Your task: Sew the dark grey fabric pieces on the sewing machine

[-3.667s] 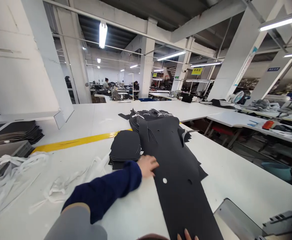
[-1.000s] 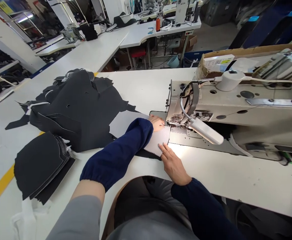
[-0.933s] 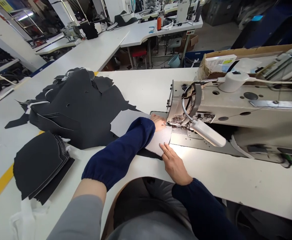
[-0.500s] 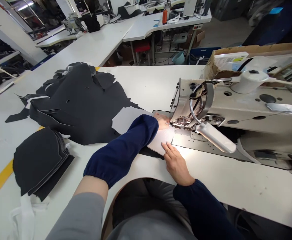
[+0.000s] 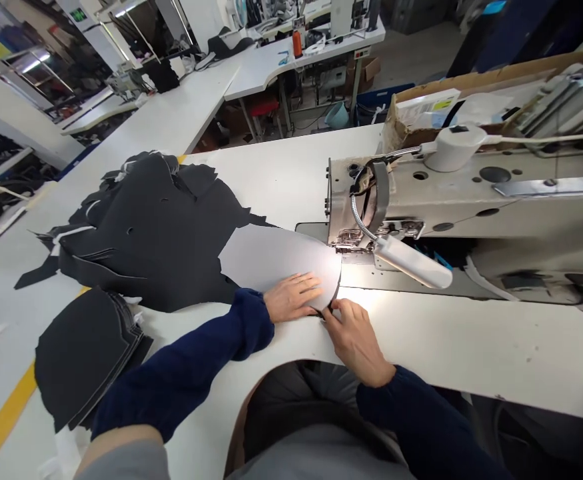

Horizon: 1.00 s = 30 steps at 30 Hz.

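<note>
A light grey fabric panel [image 5: 271, 257] lies with its right end at the needle area of a sewing machine [image 5: 351, 243]; a dark edge shows beneath it. My left hand [image 5: 294, 297] rests flat on the panel's near side, fingers stretched out. At the panel's near right corner, my right hand [image 5: 354, 337] pinches the edge between thumb and fingers. Left of the panel, and partly under it, spreads a heap of dark grey fabric pieces [image 5: 146, 233]. A lit lamp [image 5: 414, 262] on a flexible neck shines on the sewing area.
A stack of dark curved fabric pieces [image 5: 86, 353] lies at the near left of the white table [image 5: 471, 340]. Behind the machine stands a cardboard box [image 5: 391, 130] with packaged items. Another worktable [image 5: 266, 70] with an orange thread cone [image 5: 297, 44] is farther back.
My left hand has come back from beside the needle onto the panel's near side. My right hand has gone from lying on the panel to pinching its edge. The view has shifted.
</note>
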Tool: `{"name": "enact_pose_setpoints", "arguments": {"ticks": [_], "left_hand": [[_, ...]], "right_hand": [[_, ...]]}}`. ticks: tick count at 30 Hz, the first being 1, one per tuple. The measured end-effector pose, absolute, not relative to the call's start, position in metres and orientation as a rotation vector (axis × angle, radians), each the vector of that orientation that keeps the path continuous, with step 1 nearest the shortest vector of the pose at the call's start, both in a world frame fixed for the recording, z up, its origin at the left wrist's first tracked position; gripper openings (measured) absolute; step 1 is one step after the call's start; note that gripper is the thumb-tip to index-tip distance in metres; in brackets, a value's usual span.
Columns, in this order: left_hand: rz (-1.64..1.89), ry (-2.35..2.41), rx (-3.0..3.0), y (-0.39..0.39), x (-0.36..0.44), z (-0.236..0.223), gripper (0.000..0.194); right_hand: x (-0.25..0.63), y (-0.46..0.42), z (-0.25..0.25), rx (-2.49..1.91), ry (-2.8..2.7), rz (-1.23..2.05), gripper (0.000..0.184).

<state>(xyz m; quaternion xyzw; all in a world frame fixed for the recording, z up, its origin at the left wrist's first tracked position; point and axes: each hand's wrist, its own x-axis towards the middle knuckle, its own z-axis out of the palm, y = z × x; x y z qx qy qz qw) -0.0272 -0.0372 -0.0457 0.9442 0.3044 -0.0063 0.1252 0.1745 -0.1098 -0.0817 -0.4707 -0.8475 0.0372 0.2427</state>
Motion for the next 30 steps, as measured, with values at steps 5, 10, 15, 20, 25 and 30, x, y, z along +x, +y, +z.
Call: {"name": "enact_pose_setpoints", "arguments": {"ticks": [5,10,15,20,25,30], "left_hand": [[-0.048,0.978,2.736,-0.042,-0.016,-0.047,0.043],[-0.182,1.070,2.781,-0.049,-0.003,-0.047,0.045],[-0.171,1.116,2.823,-0.046,0.006,-0.051,0.046],[-0.115,1.033,2.794,-0.031,0.005,-0.046,0.051],[-0.119,1.009,2.688,-0.014,0.003,-0.041,0.041],[0.035,0.937,2.678,-0.010,0.004,-0.046,0.033]], "right_hand": [[0.160,-0.129,-0.088,-1.097,-2.419,0.004,0.030],[0.151,-0.130,-0.094,-1.111,-2.467,0.001,0.039],[0.147,-0.121,-0.093,-1.126,-2.448,0.050,0.041],[0.135,-0.114,-0.096,-1.127,-2.457,-0.006,0.044],[0.129,-0.109,-0.103,-1.164,-2.431,-0.089,0.053],[0.130,-0.103,-0.101,-1.196,-2.431,-0.110,0.056]]}}
